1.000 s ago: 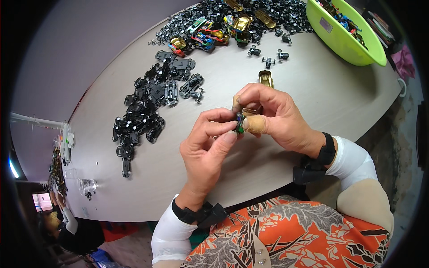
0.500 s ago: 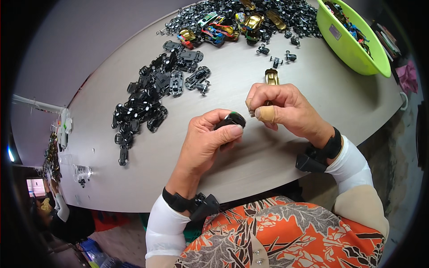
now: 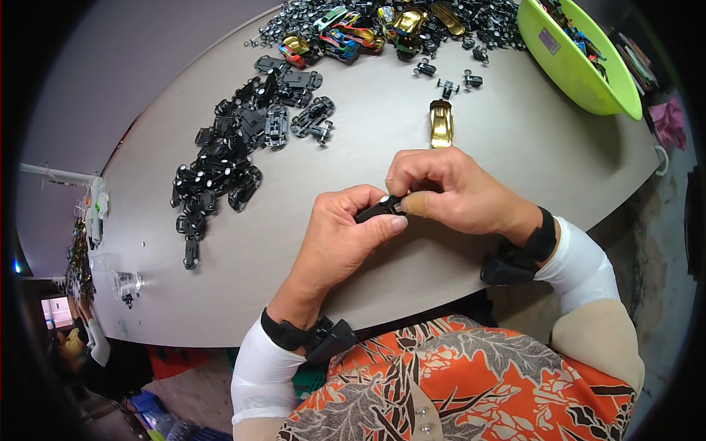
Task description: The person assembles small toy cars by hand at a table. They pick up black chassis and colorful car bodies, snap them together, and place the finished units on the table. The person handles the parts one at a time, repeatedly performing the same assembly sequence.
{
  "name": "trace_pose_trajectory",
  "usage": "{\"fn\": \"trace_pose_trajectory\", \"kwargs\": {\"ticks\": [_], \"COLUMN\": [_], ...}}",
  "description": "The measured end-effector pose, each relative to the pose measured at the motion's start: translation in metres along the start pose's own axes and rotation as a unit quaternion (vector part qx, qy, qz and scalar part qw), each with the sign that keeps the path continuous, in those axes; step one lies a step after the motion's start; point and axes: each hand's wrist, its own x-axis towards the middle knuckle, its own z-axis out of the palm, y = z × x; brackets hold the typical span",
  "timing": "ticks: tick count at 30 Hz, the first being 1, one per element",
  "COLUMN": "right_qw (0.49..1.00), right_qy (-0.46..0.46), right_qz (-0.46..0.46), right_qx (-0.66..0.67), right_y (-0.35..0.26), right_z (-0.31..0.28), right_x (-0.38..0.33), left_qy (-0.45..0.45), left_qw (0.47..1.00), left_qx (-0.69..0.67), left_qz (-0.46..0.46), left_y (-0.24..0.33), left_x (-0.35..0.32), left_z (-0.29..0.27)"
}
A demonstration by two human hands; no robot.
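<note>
Beneath and around both grips, a pale grey counter (image 3: 368, 132) is found. Beyond the right grip and to its right, a lime-green basin (image 3: 581, 90) is seen, with multicoloured pieces heaped inside. Well beyond both grips, a heap of small black wheeled parts (image 3: 290, 23) is spread along the far edge. Beyond the left grip and to its left, a pile of black car bases (image 3: 250, 128) is noted, mostly overlapping. Between that pile and the heap, a cluster of coloured toy cars (image 3: 342, 44) is bunched, gold, red, blue and green among their finishes.

The right grip (image 3: 463, 195) is brought to the right-hand end of the held piece, thumb and forefinger curled close together; whether anything is clamped between the fingertips cannot be told. Tape (image 3: 416, 203) is wrapped on its thumb. The left grip (image 3: 334, 231) is clamped on a black toy car part (image 3: 373, 212), held above the counter between the two hands, with a whitish wheel (image 3: 384, 199) exposed on top. Just beyond the right grip, a single gold car (image 3: 441, 123) is laid lengthwise. Farther out past it, a few loose wheel sets (image 3: 448, 89) are scattered.
</note>
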Motion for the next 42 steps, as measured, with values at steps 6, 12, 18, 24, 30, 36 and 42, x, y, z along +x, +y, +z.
{"fn": "trace_pose_trajectory", "kwargs": {"ticks": [6,12,18,24,30,36,42], "right_qw": [0.995,0.982,0.982,0.996,0.988,0.986,0.985], "right_qy": [0.037,0.029,0.049,-0.028,0.062,0.026,-0.007], "right_qz": [-0.038,0.126,0.106,0.06,0.063,0.069,0.129], "right_qx": [-0.084,0.137,0.147,0.061,0.124,0.149,0.115], "right_y": [0.003,-0.012,-0.007,-0.003,-0.008,-0.01,-0.011], "right_z": [0.006,-0.006,-0.003,0.008,-0.004,-0.006,-0.006], "right_x": [0.0,0.003,0.003,-0.001,0.001,0.003,0.001], "left_qy": [0.011,-0.029,0.013,0.081,0.015,-0.021,-0.031], "left_qw": [0.999,0.988,0.989,0.975,0.978,0.986,0.996], "left_qx": [0.033,-0.134,-0.144,-0.202,-0.206,-0.162,-0.083], "left_qz": [-0.003,-0.07,-0.026,0.048,-0.008,-0.024,-0.01], "left_y": [-0.004,0.003,0.002,-0.009,0.001,0.003,0.0], "left_x": [0.004,0.006,0.005,0.013,0.007,0.005,0.002], "left_z": [0.001,-0.011,-0.014,-0.016,-0.012,-0.009,-0.008]}}
